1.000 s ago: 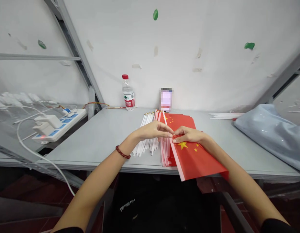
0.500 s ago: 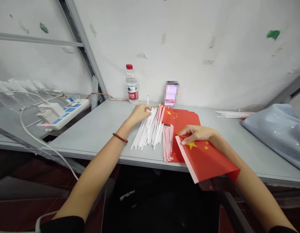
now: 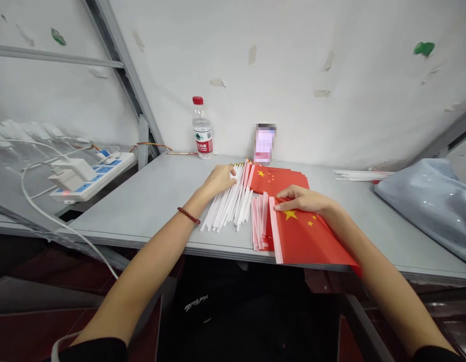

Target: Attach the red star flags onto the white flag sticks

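Picture a clock face laid over the head view. Got a red flag [image 3: 315,246] at about 4 o'clock, pinched between thumb and fingers of the right hand [image 3: 304,198], near the top of its pale edge strip [image 3: 276,231]. Reaching with the left hand [image 3: 218,180] just off centre toward 9, fingers curled by the upper ends of the white sticks [image 3: 222,208]. Can't tell about the grip there, maybe on a stick, maybe just touching. Also seeing stacked flags [image 3: 289,176] just off centre toward 3.

Would guess super light and floppy for the held one, easy to crease, maybe a bit slippery. Best to grab it by the pale strip, probably the firmer part, close to an end. Expect light, stiffish sticks, prone to rolling; pick up near one tip and don't squeeze hard in the middle.

As for writing: spot a bottle [image 3: 203,133] at 11, with white characters on a red label band, possibly Nongfu Spring, but too small to swear to. Can't read the pixelated phone [image 3: 264,146] between 1 and 2, nor the white script on the black clothing [image 3: 197,303] between 6 and 7.
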### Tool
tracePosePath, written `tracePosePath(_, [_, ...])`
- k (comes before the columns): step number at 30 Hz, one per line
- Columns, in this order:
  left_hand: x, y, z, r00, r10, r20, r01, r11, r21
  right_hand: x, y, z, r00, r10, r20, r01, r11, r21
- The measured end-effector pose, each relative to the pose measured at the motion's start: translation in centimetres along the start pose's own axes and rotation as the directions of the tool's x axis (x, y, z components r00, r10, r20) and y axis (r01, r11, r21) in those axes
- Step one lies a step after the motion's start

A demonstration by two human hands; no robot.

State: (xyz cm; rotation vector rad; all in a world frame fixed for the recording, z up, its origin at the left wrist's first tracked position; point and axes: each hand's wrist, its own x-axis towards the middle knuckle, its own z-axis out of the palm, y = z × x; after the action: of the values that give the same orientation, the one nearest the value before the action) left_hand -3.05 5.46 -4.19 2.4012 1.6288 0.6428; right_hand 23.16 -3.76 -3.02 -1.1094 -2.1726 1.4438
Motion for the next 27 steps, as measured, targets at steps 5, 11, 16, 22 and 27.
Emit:
tracePosePath(5, [-0.9, 1.8, -0.9, 0.998, 0.034, 0.043, -0.020, 0.960, -0.280, 0.4, -0.1, 0.6, 0.995, -0.004, -0.095, 0.004, 1.000, -0.001])
tracePosePath(11, [-3.3, 5.9, -1.4, 0.894, 0.346, 0.284, -0.078, 0.744, -0.664, 1.2, -0.6, 2.2, 0.933, -0.038, -0.359, 0.038, 0.999, -0.007])
tracePosePath(16, [-3.5, 6.3, -0.9, 0.941, 0.257, 0.219, -0.025, 0.698, -0.716, 0.2, -0.4, 0.6, 0.930, -0.026, -0.365, -0.024, 0.991, -0.130])
tracePosePath(22, [-3.3, 5.4, -1.2, 0.931, 0.171, 0.322, 0.101, 0.729, -0.677, -0.9, 1.9, -2.7, 0.873, 0.056, -0.485, -0.311, 0.829, -0.465])
tracePosePath(27, [-2.6, 4.9, -0.4, 0.976, 0.081, 0.201, 0.015, 0.901, -0.433, -1.1, 2.7, -3.5, 0.893, 0.129, -0.430, -0.360, 0.777, -0.515])
